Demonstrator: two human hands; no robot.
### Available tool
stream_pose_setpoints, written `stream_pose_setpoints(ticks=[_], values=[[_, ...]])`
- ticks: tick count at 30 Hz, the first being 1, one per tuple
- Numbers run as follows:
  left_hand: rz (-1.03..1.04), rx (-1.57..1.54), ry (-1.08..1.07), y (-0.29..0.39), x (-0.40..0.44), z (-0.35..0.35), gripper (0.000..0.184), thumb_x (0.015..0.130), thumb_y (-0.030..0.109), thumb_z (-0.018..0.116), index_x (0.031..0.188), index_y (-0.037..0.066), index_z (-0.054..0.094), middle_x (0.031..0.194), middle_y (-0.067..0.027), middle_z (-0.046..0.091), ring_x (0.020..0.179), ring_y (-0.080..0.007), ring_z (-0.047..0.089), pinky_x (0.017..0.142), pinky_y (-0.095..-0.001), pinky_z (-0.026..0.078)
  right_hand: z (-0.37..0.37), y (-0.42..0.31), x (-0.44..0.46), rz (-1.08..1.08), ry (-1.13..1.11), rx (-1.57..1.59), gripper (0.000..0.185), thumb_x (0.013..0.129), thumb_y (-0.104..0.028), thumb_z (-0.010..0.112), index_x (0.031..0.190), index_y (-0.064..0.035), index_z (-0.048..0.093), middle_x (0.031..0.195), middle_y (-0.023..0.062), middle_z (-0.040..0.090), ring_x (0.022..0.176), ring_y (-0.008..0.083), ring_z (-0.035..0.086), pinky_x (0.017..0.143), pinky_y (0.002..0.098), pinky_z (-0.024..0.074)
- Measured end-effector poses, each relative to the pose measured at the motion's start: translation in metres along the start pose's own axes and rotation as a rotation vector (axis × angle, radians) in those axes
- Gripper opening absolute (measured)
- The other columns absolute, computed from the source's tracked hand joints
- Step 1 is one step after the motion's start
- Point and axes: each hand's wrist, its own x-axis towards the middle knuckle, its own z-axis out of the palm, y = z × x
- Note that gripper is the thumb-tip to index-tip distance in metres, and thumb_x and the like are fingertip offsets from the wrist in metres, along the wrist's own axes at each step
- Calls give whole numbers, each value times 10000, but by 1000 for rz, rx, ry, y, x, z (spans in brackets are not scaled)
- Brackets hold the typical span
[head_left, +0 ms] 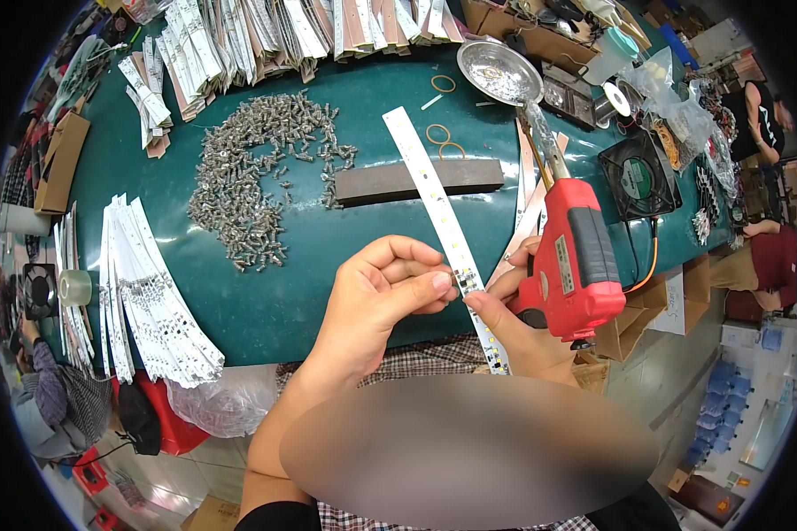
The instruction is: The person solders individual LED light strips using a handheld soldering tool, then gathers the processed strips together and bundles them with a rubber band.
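A narrow white LED strip board (429, 192) slants across the middle, with small yellow LEDs and dark chips near its lower end. My right hand (524, 332) pinches its edge between thumb and fingers. A red and black soldering gun (571, 261) also sits in that hand, its tip pointing up and away toward the metal bowl. From the other side my left hand (385, 292) is closed, thumb and forefinger pinched at the board's edge beside the chips. Something tiny and dark shows at those fingertips; I cannot make out what it is. Behind the board lies a dark bar (372, 184).
Small metal parts (239, 177) lie heaped on the green table (328, 257). White strips fan out at left (150, 292); bundled strips (283, 35) line the back. A metal bowl (502, 73), solder spool (613, 102) and small fan (638, 177) stand at right, with rubber bands (443, 84) nearby.
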Motion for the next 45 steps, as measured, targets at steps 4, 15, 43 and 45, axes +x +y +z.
stream_pose_setpoints(ticks=[4,15,43,45], values=[[-15,6,-30,0,0,-2,242,894,89,746,1092,12,630,984,-102,730,870,-153,709,754,-271,584,2,-6,-1,82,1,37,549,793,63,771,1199,-4,409,721,20,601,737,104,570,738,256,453],[3,34,-21,-3,2,2,214,917,66,697,1105,-13,631,976,-105,716,839,-143,708,730,-258,600,-4,14,0,-122,-27,-103,549,813,-46,821,1218,23,456,749,21,619,658,68,587,629,226,474],[480,1216,381,5,25,-12,293,809,29,723,1093,55,655,958,-57,698,606,-90,616,599,-251,487,-42,9,-67,78,-159,-348,260,838,-36,757,1058,12,626,927,115,624,764,213,659,685,315,514],[465,1172,340,3,27,-16,278,810,19,713,1081,62,666,973,-52,695,604,-86,602,593,-246,482,-46,19,-67,37,-210,-393,276,806,-13,764,1056,14,649,935,124,649,765,222,670,681,328,524]])
